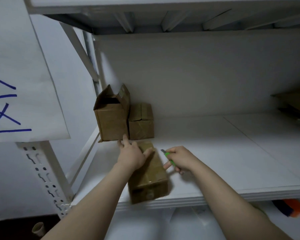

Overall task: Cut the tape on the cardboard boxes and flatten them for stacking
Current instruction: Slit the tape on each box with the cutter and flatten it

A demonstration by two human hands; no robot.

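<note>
A taped cardboard box (150,181) lies lengthwise on the white shelf (215,153), near its front edge. My left hand (132,155) rests on the box's far end, fingers spread, thumb across the top. My right hand (180,160) grips a green utility knife (169,157) just right of the box, its short blade pointing up and left. Behind, an open-topped box (111,118) stands upright in the shelf's left corner. A smaller taped box (141,122) sits right beside it.
The shelf's back wall and the shelf above close the space in. A white slotted upright (47,177) stands at the left. A paper sheet with blue marks (16,84) hangs at left. Flat cardboard (294,101) lies at far right. An orange and blue thing (293,207) shows below the shelf.
</note>
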